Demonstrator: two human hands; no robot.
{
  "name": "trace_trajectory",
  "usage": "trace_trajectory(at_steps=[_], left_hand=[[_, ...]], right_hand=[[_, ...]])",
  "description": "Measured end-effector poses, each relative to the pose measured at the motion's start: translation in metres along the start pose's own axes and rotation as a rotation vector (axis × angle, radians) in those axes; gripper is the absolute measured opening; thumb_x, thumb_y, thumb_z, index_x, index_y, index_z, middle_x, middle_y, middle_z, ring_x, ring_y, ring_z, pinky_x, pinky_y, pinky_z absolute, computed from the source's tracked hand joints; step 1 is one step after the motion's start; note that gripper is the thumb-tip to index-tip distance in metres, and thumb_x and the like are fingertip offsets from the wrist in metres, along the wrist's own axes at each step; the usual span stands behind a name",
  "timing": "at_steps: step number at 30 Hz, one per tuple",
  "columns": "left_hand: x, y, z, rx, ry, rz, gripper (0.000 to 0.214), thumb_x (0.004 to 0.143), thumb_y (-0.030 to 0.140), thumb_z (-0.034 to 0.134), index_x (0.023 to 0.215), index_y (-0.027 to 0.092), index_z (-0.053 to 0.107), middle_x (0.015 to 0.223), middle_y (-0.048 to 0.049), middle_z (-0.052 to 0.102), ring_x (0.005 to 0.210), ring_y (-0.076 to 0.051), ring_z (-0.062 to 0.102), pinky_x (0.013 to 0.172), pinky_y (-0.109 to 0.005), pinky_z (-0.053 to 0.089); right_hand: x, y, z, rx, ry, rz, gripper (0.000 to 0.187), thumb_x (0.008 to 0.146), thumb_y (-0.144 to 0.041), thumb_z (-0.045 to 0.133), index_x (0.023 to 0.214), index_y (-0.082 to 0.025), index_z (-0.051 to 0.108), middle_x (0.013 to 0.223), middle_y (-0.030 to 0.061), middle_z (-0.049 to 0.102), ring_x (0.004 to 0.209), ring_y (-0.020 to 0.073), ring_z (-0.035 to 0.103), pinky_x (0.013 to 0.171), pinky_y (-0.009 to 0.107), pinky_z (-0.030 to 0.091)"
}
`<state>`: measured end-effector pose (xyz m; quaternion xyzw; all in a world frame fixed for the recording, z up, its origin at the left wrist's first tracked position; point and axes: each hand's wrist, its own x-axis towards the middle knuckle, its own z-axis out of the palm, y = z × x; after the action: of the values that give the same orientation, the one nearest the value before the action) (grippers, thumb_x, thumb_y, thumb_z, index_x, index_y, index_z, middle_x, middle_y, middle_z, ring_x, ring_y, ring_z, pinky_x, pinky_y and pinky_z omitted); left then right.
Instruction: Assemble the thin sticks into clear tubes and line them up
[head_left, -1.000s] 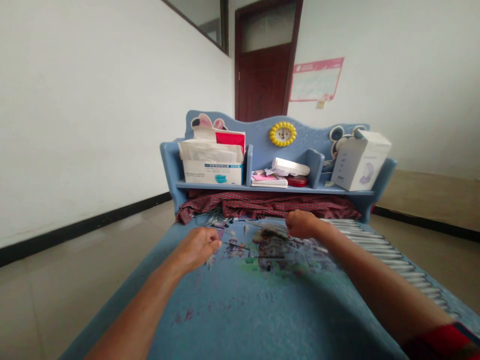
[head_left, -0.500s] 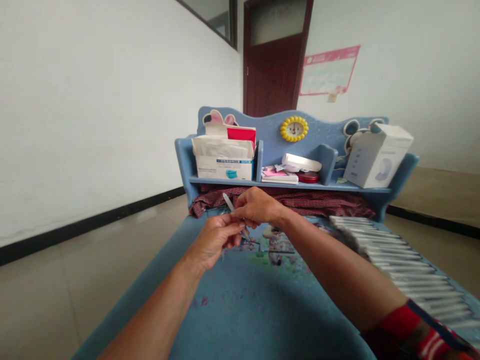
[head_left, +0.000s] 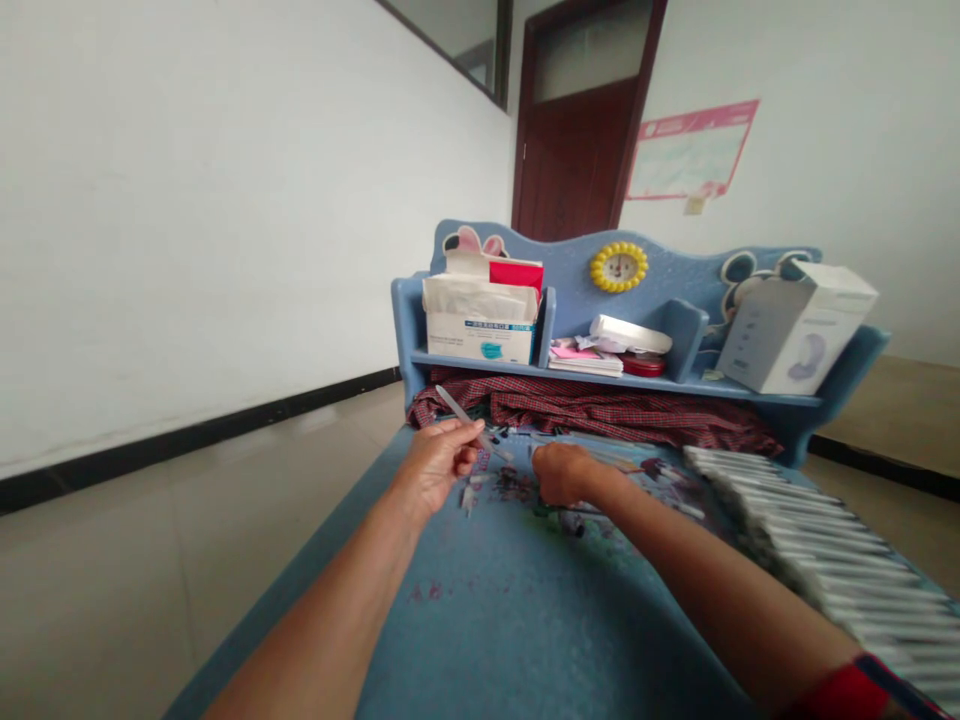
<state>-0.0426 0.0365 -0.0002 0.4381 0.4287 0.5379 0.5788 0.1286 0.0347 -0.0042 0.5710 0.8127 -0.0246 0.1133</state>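
My left hand (head_left: 442, 462) pinches a pale, see-through pen barrel (head_left: 454, 404) between thumb and fingers, its upper end pointing up and left. Apart from it, to the right, my right hand (head_left: 564, 473) is low over the blue desk top (head_left: 480, 640), fingers curled; whatever is in them is hidden. Between and below the hands lie small clear pieces (head_left: 469, 493) and a dark little part (head_left: 571, 523), too blurred to name. A long row of whitish pens (head_left: 832, 550) lies side by side along the right of the desk.
A blue shelf (head_left: 480, 362) closes off the desk's back, carrying a mask box (head_left: 480, 335), papers (head_left: 585, 360), a red tin (head_left: 643, 366) and a white carton (head_left: 795, 330). Checked cloth (head_left: 600, 408) is bunched beneath it. A white wall (head_left: 225, 200) rises at left.
My hands have come apart: the right has moved right and down to the desk, while the left keeps the pen barrel. The view has shifted slightly left.
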Motion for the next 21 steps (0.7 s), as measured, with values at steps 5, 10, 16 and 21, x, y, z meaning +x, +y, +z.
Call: trace_trajectory(at_steps=[5,10,16,21], left_hand=[[0.003,-0.001,-0.003,-0.069,0.054,-0.023,0.024,0.056,0.023,0.073,0.059,0.011,0.053,0.048,0.0021,0.053,0.036,-0.004,0.043,0.033,-0.014,0.025],[0.006,0.000,-0.008,-0.161,0.111,-0.012,0.019,0.059,0.019,0.071,0.060,0.011,0.054,0.047,0.0027,0.053,0.035,-0.003,0.041,0.032,-0.013,0.025],[0.004,0.000,-0.006,-0.160,0.104,-0.007,0.018,0.060,0.018,0.070,0.059,0.012,0.054,0.048,0.0023,0.054,0.036,-0.003,0.042,0.033,-0.013,0.025],[0.004,-0.002,-0.004,-0.139,0.108,-0.002,0.019,0.060,0.020,0.071,0.059,0.012,0.054,0.047,0.0026,0.053,0.036,-0.003,0.042,0.033,-0.013,0.025]], right_hand=[[-0.008,0.006,-0.010,-0.002,0.016,-0.052,0.031,0.056,-0.011,0.052,0.082,-0.009,0.069,0.078,0.0148,0.069,0.070,0.0226,0.065,0.053,0.024,0.045],[-0.029,0.017,-0.021,0.027,0.106,-0.113,0.028,0.063,-0.014,0.046,0.079,-0.015,0.069,0.075,0.0077,0.069,0.067,0.0168,0.062,0.051,0.020,0.039],[-0.043,0.021,-0.024,0.209,0.238,-0.174,0.023,0.060,-0.014,0.047,0.068,-0.016,0.068,0.062,0.0023,0.065,0.056,0.0106,0.057,0.046,0.016,0.033],[-0.049,0.015,-0.029,0.244,0.220,-0.180,0.024,0.059,-0.013,0.046,0.066,-0.016,0.068,0.055,0.0015,0.062,0.051,0.0098,0.054,0.044,0.016,0.031]])
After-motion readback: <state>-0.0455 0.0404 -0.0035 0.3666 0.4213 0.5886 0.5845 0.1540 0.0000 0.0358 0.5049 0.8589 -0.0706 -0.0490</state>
